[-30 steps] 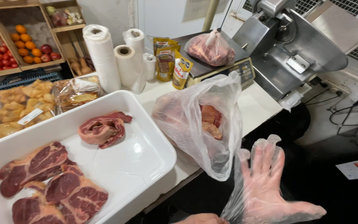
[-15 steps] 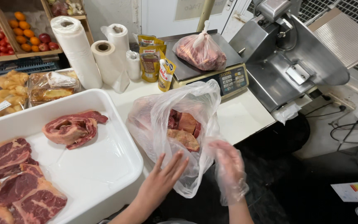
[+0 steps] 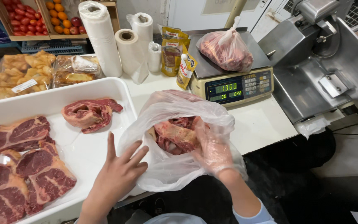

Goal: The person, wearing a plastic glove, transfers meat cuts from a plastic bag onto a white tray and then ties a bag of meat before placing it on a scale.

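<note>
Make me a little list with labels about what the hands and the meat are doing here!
left hand: bare, fingers spread on the outside of the clear plastic bag
right hand: in a thin clear glove, reaching inside the bag
in the bag: pieces of raw meat
white tray: left of the bag, with red meat cuts
scale: behind the bag, display lit, a tied bag of meat on top
bag rolls: upright at the back
slicer: metal, far right

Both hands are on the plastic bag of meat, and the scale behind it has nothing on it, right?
Not quite. Both the left hand and right hand are on the plastic bag of meat, but the scale carries another tied bag of meat. The head view shows it.
</note>
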